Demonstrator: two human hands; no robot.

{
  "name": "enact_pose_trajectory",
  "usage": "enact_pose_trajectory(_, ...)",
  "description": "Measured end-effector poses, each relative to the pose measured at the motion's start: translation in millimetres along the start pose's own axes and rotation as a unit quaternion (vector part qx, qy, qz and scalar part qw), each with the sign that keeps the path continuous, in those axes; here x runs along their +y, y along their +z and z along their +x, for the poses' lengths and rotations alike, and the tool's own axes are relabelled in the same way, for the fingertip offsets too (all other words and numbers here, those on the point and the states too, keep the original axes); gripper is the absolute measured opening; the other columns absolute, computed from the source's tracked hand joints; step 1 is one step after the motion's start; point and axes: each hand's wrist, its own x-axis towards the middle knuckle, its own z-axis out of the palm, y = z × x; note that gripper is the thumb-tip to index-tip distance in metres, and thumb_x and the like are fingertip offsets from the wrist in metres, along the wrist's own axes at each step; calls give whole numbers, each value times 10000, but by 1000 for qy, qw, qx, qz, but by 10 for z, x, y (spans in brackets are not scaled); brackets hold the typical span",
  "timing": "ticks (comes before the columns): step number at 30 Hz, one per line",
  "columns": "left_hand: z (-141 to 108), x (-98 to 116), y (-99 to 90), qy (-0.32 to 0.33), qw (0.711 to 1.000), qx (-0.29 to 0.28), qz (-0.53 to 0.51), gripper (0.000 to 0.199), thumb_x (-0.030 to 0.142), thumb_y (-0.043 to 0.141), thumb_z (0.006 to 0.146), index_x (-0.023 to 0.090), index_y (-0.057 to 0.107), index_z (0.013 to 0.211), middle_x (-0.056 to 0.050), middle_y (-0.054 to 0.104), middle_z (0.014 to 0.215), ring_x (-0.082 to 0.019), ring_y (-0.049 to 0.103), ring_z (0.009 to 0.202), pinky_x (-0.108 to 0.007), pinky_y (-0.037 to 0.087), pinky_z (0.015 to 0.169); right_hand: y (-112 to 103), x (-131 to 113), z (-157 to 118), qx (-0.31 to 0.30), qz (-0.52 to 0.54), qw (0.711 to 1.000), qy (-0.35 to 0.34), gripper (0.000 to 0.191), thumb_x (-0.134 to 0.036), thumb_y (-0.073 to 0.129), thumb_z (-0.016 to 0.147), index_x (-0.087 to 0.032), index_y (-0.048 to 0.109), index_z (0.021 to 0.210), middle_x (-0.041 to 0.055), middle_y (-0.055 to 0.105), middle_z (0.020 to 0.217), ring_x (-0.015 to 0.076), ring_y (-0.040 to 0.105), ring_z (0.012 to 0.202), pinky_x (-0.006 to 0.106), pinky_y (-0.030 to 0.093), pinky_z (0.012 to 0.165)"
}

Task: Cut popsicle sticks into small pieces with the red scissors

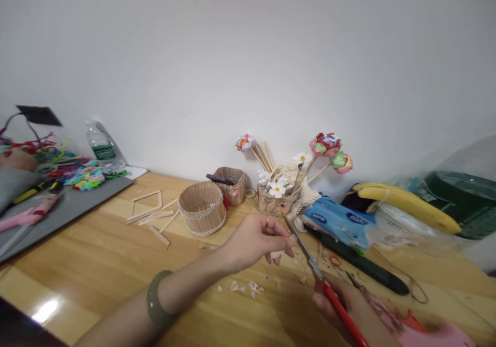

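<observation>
Scissors [314,268], red-handled with metal blades, up over the table [127,269] at lower right of the view. Long axis slanted; tip aimed at 11 o'clock, handle end back toward 5 o'clock. Right hand [344,300] closed round the red handle; blades run out from it toward 11 o'clock. Left hand [256,241], ringed, fingers bent, pinching a pale piece [277,254] at its fingertips. Blades pass just beside those fingertips, on the 3 o'clock side; whether metal touches the piece, cannot tell. Blade gap likewise unclear.

From the left hand: small pale chips [253,288] scattered on the table at 6 o'clock; round basket [201,210], braided trim at rim and base, at 10 o'clock; flower holder [267,202] near 12 o'clock; blue packet [333,220] between 2 and 3 o'clock.
</observation>
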Motion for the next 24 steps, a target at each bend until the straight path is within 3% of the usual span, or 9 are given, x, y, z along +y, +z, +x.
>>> enact_pose_trajectory(5, -5, 4, -4, 7, 1000, 7, 9, 166, 270, 664, 600, 123, 624, 665, -2, 621, 595, -51, 431, 431, -190, 344, 421, -6, -43, 41, -2, 82, 997, 4, 266, -460, 640, 655, -250, 503, 566, -9, 484, 492, 173, 451, 474, 277, 346, 428)
enact_pose_trajectory(12, -14, -110, 68, -32, 995, -59, 74, 193, 211, 642, 604, 124, 665, 775, 13, 589, 619, -82, 493, 551, -206, 393, 513, 2, -262, 141, 17, 169, 985, 9, 231, -440, 543, 649, -226, 456, 667, 11, 534, 653, 157, 488, 531, 300, 430, 507)
enact_pose_trajectory(17, -3, -189, 123, -41, 993, -71, 83, 187, 159, 648, 591, 122, 613, 771, 42, 549, 579, -62, 476, 521, -187, 348, 489, 11, -287, 106, 18, 159, 987, 26, 212, -392, 602, 582, -215, 490, 550, -5, 507, 512, 157, 477, 491, 290, 387, 490)
enact_pose_trajectory(24, 36, -326, 168, -60, 996, -34, -49, 245, 270, 738, 537, 104, 620, 673, 3, 600, 590, -76, 519, 529, -197, 417, 505, -34, -321, 123, 59, 142, 987, 38, 238, -435, 564, 594, -218, 472, 562, -8, 485, 520, 157, 471, 506, 289, 390, 498)
